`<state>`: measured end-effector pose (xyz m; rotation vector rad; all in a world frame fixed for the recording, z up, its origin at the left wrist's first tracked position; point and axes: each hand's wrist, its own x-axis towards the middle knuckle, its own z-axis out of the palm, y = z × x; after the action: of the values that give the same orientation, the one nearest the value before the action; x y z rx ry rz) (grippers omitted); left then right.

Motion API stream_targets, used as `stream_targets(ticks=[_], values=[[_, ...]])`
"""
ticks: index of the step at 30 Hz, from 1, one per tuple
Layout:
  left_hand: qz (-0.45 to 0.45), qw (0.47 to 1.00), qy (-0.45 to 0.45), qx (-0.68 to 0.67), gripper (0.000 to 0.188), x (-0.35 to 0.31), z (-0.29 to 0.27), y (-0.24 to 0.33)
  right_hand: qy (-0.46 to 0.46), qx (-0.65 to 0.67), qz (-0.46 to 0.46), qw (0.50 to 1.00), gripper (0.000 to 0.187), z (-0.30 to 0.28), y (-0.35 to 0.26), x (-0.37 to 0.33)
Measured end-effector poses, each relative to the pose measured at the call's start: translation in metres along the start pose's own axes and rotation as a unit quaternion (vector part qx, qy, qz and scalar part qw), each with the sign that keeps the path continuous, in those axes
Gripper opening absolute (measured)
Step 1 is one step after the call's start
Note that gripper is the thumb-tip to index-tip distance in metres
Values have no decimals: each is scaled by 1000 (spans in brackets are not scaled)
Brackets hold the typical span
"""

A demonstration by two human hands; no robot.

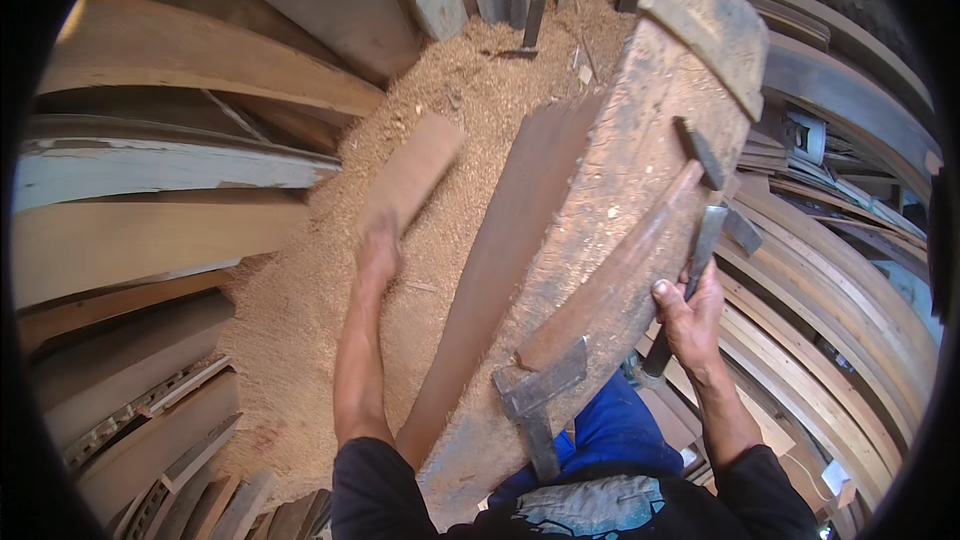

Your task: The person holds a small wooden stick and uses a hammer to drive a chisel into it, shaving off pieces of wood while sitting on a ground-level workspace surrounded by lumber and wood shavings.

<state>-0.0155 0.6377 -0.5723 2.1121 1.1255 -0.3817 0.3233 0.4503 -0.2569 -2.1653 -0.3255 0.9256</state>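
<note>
On the left, my left hand (380,240) grips the near end of a short, flat wooden board (420,165) above the shavings. Hand and board are smeared by motion. My right hand (692,315) is closed around a chisel-like tool (708,232) with a flat metal end pointing away from me, beside the bench plank's right edge. On the worn bench plank (610,180) lies a long wooden handle (620,270) with a dark metal head (700,152) at its far end. Nearer me rests another metal-headed tool (545,380).
Wood shavings (290,370) cover the floor to the left. A brown board (515,220) runs along the bench plank's left side. Planks (160,250) stand around the left and far sides, and stacked timber (830,320) fills the right. A dark metal tool (535,15) leans at the back.
</note>
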Motion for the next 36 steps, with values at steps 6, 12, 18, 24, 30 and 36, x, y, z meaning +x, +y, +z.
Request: stream_targets(ticks=[6, 12, 18, 24, 30, 36], values=[[-95, 956, -26, -277, 43, -61, -35, 94, 11, -69, -19, 997, 40, -23, 7, 1], [-95, 876, 98, -463, 43, -80, -159, 232, -14, 81, -37, 996, 39, -23, 45, 8], [4, 937, 120, -328, 46, -54, -161, 364, -66, 226, 34, 971, 32, -57, 63, 9], [-24, 979, 153, -135, 46, -26, -137, 356, -52, 182, 248, 950, 30, -177, 193, 14], [-141, 963, 223, -44, 40, -29, -132, 400, 31, 306, 341, 888, 29, -223, 305, 27], [-139, 954, 264, 16, 39, -31, -129, 390, -32, 318, 337, 886, 30, -204, 302, 31]])
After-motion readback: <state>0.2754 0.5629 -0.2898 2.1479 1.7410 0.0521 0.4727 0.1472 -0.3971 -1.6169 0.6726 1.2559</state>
